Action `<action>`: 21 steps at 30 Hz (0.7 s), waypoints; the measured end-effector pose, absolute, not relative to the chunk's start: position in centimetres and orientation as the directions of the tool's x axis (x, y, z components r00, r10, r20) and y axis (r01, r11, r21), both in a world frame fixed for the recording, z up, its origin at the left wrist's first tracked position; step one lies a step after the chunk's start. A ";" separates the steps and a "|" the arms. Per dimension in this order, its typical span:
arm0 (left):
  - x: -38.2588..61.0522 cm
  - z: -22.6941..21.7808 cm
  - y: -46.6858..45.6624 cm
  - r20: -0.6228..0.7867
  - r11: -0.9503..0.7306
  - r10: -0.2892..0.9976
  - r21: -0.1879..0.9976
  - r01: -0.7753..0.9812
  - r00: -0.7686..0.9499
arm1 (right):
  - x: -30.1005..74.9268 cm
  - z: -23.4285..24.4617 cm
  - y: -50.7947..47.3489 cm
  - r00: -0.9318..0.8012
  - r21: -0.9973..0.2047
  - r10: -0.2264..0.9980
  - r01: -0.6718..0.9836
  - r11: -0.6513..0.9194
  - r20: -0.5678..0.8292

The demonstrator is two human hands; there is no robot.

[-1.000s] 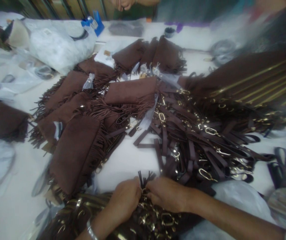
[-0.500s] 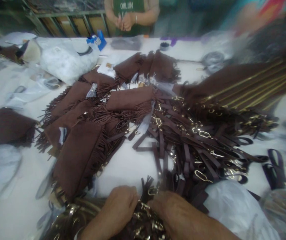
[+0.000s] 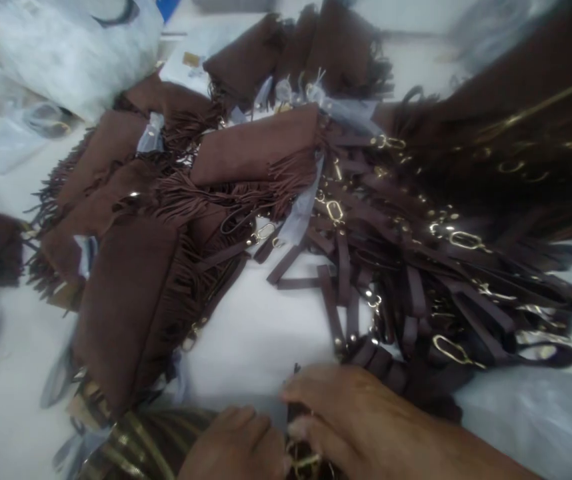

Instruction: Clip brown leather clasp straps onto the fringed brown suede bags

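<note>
My left hand and my right hand meet at the bottom edge, fingers curled together over a dark tassel and gold metal clasps. What exactly each pinches is blurred. Under my hands lies a pile of brown bags with gold zips. Just beyond my right hand spreads a heap of brown straps with gold clips. Brown suede fringed pouches lie fanned out at the left and middle.
The white table top shows between pouches and straps. Clear plastic bags sit at the far left, another plastic bag at the lower right. A stack of brown bags with gold zips fills the right.
The view has tilted down and closer, so the person across the table is out of frame. My hands have slid lower, still together over the tassel and clasps.
</note>
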State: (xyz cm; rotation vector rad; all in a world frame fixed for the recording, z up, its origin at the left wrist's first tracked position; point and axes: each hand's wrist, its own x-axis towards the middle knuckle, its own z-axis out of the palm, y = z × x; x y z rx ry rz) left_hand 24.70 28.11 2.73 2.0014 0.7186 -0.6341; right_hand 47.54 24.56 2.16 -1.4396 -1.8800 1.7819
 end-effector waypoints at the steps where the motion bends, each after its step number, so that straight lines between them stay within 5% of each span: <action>1: 25.0 2.9 28.1 -0.681 -0.426 0.252 0.560 0.711 0.687 | 47.1 2.0 25.4 -0.563 -0.871 0.692 0.446 -0.206 -0.452; 9: 26.7 5.1 29.2 -0.636 -0.347 0.449 0.523 0.778 0.628 | 47.5 1.4 25.5 -0.701 -0.787 0.471 0.213 -0.578 -0.536; 15: 26.7 6.4 31.4 -0.569 -0.218 0.659 0.481 0.849 0.491 | 44.6 4.2 25.3 -0.648 -0.881 0.599 0.325 -0.343 -0.472; 21: 21.8 13.4 32.1 -0.312 -0.121 0.886 0.558 0.821 0.343 | 44.7 3.3 25.2 -0.612 -0.846 0.595 0.459 -0.270 -0.521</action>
